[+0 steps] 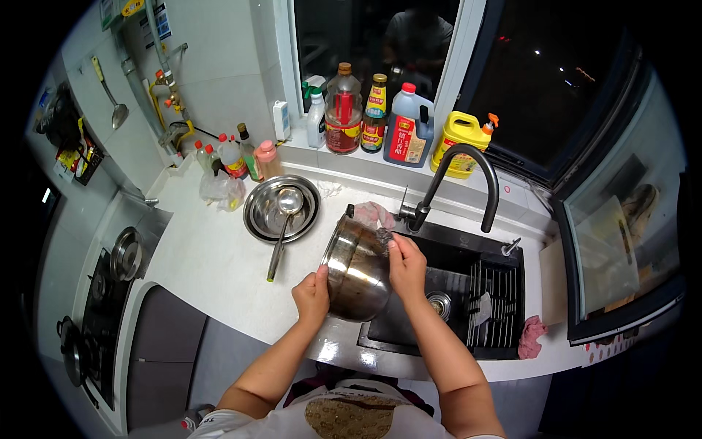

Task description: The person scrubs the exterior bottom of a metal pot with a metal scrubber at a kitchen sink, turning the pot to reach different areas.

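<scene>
- Pot (357, 272), steel and brown-stained, was held tilted over the left edge of the black sink (468, 238), partly above the white table (212, 219).
- Sound scrubbing was judged to need short, overlapping strokes, firm pressure on stained patches, and a braced pot, turned by degrees.
- Left grip (311, 295) was clamped on the pot's left side, thumb on the near surface; its fingers were largely hidden.
- Right grip (406, 265) was pinched together on a grey scourer (383, 235) at the pot's upper right.
- Both forearms (274, 373) reached forward, converging on the pot.
</scene>
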The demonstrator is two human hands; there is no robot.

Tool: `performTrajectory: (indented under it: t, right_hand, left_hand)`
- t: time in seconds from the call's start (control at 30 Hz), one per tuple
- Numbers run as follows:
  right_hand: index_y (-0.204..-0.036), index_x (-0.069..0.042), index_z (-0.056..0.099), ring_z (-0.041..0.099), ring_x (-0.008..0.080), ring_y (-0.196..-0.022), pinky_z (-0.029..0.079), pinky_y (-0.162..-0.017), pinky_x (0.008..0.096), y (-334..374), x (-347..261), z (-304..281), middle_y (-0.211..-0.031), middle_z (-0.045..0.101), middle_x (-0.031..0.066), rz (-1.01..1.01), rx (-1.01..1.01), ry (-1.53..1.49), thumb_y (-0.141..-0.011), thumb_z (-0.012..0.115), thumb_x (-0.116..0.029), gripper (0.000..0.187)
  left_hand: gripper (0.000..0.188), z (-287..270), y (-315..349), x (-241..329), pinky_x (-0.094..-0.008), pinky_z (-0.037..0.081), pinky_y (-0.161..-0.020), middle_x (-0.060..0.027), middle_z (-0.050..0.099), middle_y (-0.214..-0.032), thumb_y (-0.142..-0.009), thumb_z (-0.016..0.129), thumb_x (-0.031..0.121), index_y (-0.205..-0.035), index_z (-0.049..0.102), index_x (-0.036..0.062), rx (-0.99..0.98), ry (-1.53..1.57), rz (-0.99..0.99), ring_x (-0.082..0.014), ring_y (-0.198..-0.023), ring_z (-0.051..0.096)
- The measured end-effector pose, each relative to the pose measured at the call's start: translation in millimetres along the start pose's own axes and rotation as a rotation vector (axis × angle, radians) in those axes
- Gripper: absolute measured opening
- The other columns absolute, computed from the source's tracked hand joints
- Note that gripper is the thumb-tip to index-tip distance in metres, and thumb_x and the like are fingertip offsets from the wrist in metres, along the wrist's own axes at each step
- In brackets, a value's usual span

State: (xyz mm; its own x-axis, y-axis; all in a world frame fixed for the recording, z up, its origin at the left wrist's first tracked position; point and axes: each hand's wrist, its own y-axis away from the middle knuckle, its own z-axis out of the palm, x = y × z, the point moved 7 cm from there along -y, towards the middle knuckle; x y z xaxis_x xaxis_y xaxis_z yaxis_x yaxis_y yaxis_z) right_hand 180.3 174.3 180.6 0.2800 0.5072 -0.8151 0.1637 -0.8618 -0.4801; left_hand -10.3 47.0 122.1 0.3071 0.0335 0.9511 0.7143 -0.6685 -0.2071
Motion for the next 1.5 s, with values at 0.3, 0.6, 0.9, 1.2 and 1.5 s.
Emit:
performTrajectory:
  t: [0.3,0.6,0.9,1.2,1.5]
  right_hand:
    - [-0.101,-0.007,0.068,0.055,0.0327,-0.100,0.046,-0.084,0.0431,53.7,-52.6,28.2,-0.109,0.061,0.0120,-0.543,-0.195,0.412,-0.078,0.065,-0.011,0.023]
    - [-0.104,-0.014,0.068,0.052,0.0326,-0.090,0.044,-0.079,0.0440,56.2,-39.7,29.6,-0.104,0.056,0.0095,-0.470,-0.205,0.318,-0.079,0.061,-0.011,0.026]
    - [-0.101,-0.011,0.069,0.054,0.0314,-0.091,0.045,-0.080,0.0446,13.7,26.2,23.0,-0.098,0.062,0.0097,-0.099,-0.178,0.231,-0.083,0.058,-0.015,0.022]
    - [-0.100,-0.010,0.069,0.056,0.0316,-0.091,0.043,-0.082,0.0413,2.7,88.2,42.4,-0.098,0.065,0.0097,0.171,-0.342,0.120,-0.085,0.055,-0.014,0.021]
    - [-0.101,-0.012,0.071,0.055,0.0301,-0.094,0.044,-0.082,0.0392,16.0,-15.7,49.1,-0.096,0.065,0.0111,-0.297,-0.273,0.182,-0.083,0.059,-0.012,0.022]
  left_hand:
    - [0.050,3.8,9.9,-3.4,-0.0301,0.035,-0.045,-0.0042,0.044,-0.047,-0.095,0.056,0.032,-0.057,0.050,-0.0011,-0.047,-0.013,0.033,-0.0092,-0.047,0.040]
    - [0.050,-12.8,16.5,-27.1,-0.0313,0.031,-0.043,-0.0046,0.039,-0.046,-0.094,0.058,0.029,-0.056,0.047,-0.0019,-0.060,-0.049,0.031,-0.0092,-0.047,0.035]
    - [0.048,-29.5,32.3,-66.5,-0.0304,0.031,-0.043,-0.0036,0.040,-0.048,-0.094,0.057,0.030,-0.058,0.049,-0.0008,-0.083,-0.019,0.053,-0.0085,-0.048,0.037]
    - [0.055,-33.9,42.9,-59.3,-0.0266,0.041,-0.049,-0.0032,0.055,-0.055,-0.096,0.048,0.042,-0.063,0.058,-0.0011,-0.199,0.086,0.014,-0.0105,-0.051,0.051]
    - [0.059,-43.1,51.8,-58.2,-0.0275,0.039,-0.048,-0.0018,0.052,-0.054,-0.097,0.044,0.046,-0.060,0.055,0.0013,-0.163,-0.002,0.068,-0.0116,-0.050,0.049]
